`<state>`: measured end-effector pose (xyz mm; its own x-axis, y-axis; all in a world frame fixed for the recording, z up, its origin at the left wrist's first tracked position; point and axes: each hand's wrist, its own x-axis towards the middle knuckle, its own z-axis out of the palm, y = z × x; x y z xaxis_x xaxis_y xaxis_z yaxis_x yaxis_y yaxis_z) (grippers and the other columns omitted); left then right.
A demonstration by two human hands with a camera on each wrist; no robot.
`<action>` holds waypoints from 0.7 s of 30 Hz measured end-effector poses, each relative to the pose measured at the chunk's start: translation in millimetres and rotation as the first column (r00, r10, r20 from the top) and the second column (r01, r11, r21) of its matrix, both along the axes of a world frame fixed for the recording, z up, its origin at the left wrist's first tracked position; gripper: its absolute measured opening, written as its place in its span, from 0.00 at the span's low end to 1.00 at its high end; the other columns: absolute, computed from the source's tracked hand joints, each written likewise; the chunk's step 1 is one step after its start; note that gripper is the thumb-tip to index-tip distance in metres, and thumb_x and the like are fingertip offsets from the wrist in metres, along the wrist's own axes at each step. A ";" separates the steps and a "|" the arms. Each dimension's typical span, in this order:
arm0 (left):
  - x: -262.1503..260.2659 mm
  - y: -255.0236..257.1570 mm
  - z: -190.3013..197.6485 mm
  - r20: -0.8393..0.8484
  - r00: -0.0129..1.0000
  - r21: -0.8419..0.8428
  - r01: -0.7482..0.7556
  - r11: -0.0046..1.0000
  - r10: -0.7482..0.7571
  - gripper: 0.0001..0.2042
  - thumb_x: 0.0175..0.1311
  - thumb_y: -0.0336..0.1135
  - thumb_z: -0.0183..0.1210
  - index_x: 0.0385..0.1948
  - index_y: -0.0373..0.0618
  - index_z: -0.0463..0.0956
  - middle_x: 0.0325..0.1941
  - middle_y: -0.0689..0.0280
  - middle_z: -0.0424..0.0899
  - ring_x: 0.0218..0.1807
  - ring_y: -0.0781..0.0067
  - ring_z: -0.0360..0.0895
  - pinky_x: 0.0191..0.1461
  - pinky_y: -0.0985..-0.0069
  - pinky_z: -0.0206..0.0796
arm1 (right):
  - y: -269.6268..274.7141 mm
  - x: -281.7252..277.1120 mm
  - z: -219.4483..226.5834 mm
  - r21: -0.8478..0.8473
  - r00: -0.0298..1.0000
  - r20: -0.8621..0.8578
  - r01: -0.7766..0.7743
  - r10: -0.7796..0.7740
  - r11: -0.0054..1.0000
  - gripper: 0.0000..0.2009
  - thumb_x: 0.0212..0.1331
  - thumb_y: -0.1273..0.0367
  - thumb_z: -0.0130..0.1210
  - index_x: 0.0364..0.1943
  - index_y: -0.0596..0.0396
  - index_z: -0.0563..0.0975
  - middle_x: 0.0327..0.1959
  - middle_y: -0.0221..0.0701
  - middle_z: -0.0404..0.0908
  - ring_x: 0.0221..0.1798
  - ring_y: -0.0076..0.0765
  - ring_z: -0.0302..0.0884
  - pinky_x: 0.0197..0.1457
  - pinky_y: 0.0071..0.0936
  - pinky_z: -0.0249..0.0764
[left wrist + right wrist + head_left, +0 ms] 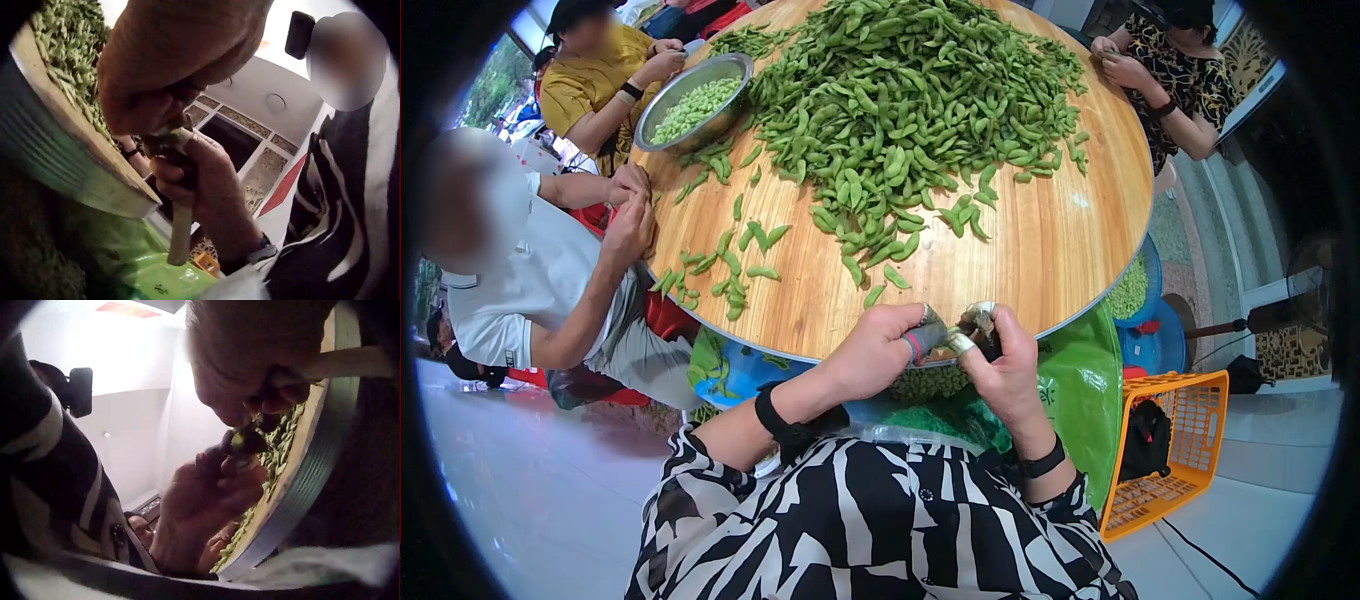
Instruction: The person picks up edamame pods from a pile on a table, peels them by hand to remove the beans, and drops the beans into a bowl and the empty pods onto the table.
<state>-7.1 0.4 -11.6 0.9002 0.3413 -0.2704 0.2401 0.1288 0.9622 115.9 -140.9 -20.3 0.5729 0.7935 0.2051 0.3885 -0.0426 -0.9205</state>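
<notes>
At the table's near edge my left hand point(878, 345) and right hand point(1005, 365) meet, thumbs toward each other. Between their fingertips is a green soybean pod point(248, 441), mostly covered by fingers in the head view. The left hand pinches it from one side and the right hand from the other. Grey and pale wraps cover some fingers and thumbs. In the left wrist view, a pale straight piece point(180, 234) sticks out below my right hand. Under the hands, green beans point(930, 383) lie below the table edge.
A large heap of soybean pods point(910, 100) covers the round wooden table point(1050, 240), with loose pods point(735, 270) at left. A metal bowl point(745, 75) holds shelled beans. Other people sit around. An orange crate point(1200, 430) and blue tub point(1150, 250) stand at right.
</notes>
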 end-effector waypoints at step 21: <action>-11.8 -1.0 4.6 -0.075 0.997 -0.069 -0.006 0.998 0.001 0.07 0.60 0.24 0.49 0.33 0.39 0.77 0.25 0.72 0.77 0.26 0.86 0.67 0.27 0.84 0.59 | -5.7 -2.7 7.4 0.004 0.964 0.265 0.009 -0.009 1.000 0.10 0.43 0.80 0.57 0.32 0.62 0.72 0.24 0.41 0.68 0.24 0.47 0.70 0.28 0.34 0.67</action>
<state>-18.9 -0.6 -7.0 0.8754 0.3226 -0.3599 0.3106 0.1949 0.9303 113.2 -146.6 -12.8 0.5048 0.7878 0.3529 0.6183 -0.0447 -0.7847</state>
